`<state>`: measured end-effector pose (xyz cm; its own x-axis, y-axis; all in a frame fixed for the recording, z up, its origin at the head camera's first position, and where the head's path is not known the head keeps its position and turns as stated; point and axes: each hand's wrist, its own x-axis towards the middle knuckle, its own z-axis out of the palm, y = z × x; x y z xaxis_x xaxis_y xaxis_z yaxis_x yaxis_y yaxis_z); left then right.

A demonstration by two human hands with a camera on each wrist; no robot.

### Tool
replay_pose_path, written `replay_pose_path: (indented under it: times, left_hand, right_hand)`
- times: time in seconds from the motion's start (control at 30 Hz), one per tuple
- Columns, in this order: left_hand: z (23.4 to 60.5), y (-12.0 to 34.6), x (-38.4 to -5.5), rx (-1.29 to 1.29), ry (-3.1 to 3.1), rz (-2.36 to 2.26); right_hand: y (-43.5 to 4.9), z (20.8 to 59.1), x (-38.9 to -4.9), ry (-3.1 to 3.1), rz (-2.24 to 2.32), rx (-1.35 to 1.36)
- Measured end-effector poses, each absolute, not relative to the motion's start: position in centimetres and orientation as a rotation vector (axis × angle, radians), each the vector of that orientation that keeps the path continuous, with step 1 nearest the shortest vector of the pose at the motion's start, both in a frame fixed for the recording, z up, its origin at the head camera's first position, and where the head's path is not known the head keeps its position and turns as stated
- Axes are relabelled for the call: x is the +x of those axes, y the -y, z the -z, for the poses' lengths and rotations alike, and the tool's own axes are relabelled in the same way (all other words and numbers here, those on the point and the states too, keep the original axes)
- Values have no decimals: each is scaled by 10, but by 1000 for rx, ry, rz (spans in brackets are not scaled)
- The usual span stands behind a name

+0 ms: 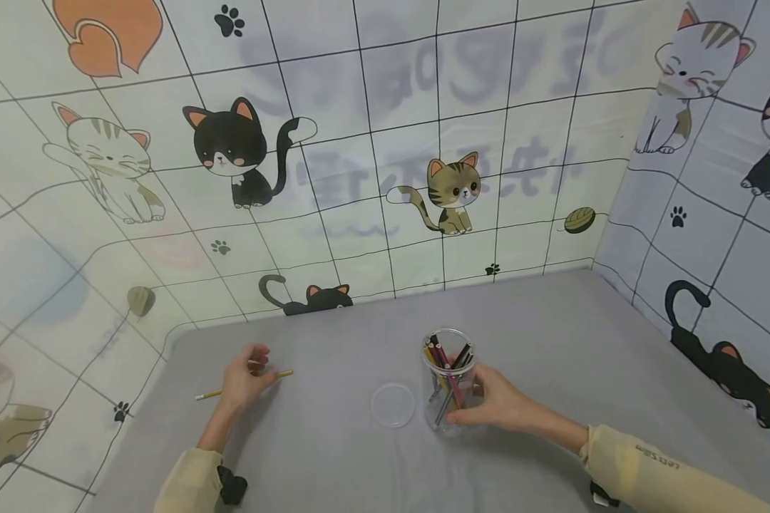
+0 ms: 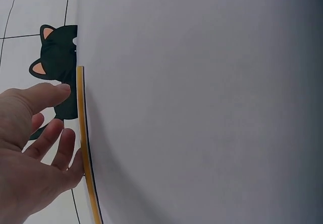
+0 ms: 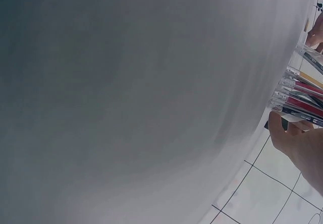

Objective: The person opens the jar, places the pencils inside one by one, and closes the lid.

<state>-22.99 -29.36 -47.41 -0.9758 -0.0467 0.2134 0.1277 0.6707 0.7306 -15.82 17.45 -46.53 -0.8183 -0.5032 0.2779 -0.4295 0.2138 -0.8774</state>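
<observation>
A yellow pencil (image 1: 209, 394) with a white end lies on the grey table at the left. My left hand (image 1: 244, 381) is over its middle, hiding part of it. In the left wrist view the thumb and fingers are spread beside the pencil (image 2: 84, 118), not closed round it; whether a fingertip touches it is unclear. My right hand (image 1: 497, 400) grips a clear jar (image 1: 433, 406) from its right side, and the jar stands upright without a cover. Several pencils and pens (image 3: 303, 100) lean inside the jar. A clear round lid (image 1: 393, 405) lies left of the jar.
The grey tabletop (image 1: 334, 456) meets cloth walls (image 1: 385, 185) at the back and on both sides, printed with cats and grid lines. Black bands (image 1: 232, 486) are on the wrists, near the pale yellow sleeves (image 1: 189, 481).
</observation>
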Motion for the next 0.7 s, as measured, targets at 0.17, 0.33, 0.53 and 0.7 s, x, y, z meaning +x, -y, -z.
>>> replay_pose_path:
  times: [0.17,0.33,0.53,0.7]
  left_hand:
    - [473,293,-230,-65,2711,1133]
    - [474,295,-229,-47,2761,1083]
    - [477,295,-231,-58,2795,1037]
    - [478,294,-234,-98,2812,1016]
  right_hand:
    - [-174,464,-157,-2399,1692,-925]
    - [-174,465,-157,-2402,1690,-926]
    - [-174,465,-157,-2409,1683,-920]
    - [-174,465,-158,-2426,1677,-929]
